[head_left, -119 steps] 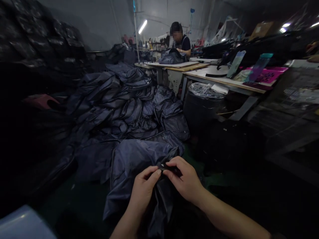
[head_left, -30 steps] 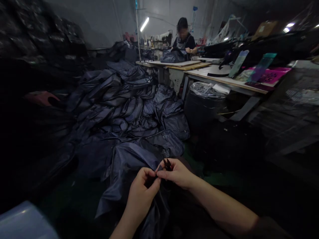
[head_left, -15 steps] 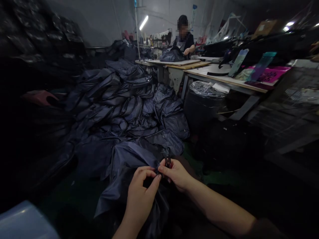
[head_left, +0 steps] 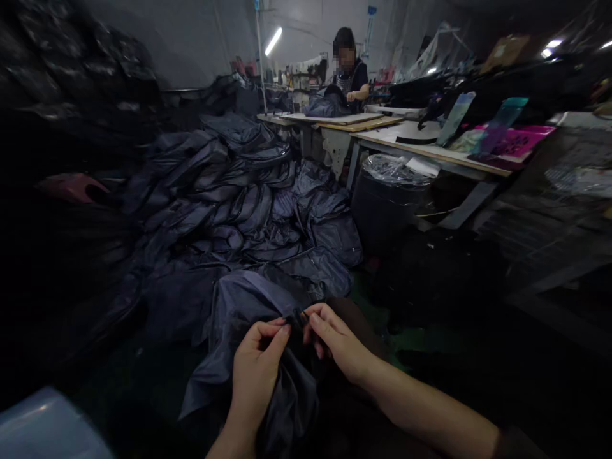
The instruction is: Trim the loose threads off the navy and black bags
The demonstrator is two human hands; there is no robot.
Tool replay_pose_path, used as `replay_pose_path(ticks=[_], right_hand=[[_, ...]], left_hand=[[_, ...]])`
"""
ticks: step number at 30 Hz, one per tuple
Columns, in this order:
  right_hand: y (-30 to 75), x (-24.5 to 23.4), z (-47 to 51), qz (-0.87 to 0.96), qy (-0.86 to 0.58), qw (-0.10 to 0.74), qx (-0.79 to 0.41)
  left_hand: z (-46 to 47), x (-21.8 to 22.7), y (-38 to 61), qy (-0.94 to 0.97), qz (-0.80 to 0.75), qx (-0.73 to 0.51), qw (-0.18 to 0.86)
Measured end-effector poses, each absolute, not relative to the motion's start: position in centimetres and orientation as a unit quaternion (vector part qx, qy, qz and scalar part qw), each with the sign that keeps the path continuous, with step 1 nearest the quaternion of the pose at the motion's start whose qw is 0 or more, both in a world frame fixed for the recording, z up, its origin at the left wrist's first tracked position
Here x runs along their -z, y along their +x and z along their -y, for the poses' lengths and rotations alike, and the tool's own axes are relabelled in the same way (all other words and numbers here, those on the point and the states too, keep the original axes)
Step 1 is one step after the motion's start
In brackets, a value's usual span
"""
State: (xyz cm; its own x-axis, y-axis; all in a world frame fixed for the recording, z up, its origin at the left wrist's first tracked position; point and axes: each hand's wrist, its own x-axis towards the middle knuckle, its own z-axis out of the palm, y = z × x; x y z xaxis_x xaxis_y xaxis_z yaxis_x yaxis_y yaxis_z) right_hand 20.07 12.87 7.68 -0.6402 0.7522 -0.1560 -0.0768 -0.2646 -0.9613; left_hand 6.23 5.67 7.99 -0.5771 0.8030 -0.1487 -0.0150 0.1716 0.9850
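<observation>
A dark navy fabric bag (head_left: 248, 306) lies across my lap, low in the middle of the view. My left hand (head_left: 258, 373) pinches a fold of its cloth, fingers closed. My right hand (head_left: 335, 341) is closed round small black thread snips (head_left: 299, 317), whose tips meet the cloth just beside my left fingertips. What lies right at the tips is too dark to make out.
A big heap of the same navy bags (head_left: 239, 191) covers the floor ahead. A black bin lined with plastic (head_left: 389, 197) stands under a long worktable (head_left: 430, 153) on the right. Another person (head_left: 349, 73) works at the far table. A pale blue surface (head_left: 43, 427) sits lower left.
The snips in my right hand have tipped down from pointing upward to lie against the cloth. My left hand has slid slightly left and down, still pinching the bag. The far person shifted.
</observation>
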Motion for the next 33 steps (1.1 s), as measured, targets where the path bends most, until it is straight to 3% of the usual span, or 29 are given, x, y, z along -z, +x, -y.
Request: replay_pose_path(ticks=[10,20,33], right_hand=[[20.53,-8.14,-12.24,0.609,-0.339,0.289,-0.656],[20.51,-8.09,-12.23,0.596,-0.351,0.311,-0.652],[20.68,-8.37,-12.53,0.551,-0.340,0.279,-0.709]], left_hand=[[-5.57,-8.13,6.74,0.254,-0.648,-0.612,0.374],[-5.38,-8.19,7.01,0.268,-0.645,-0.604,0.384],[-5.34,-8.28,6.68,0.364,-0.659,-0.541,0.376]])
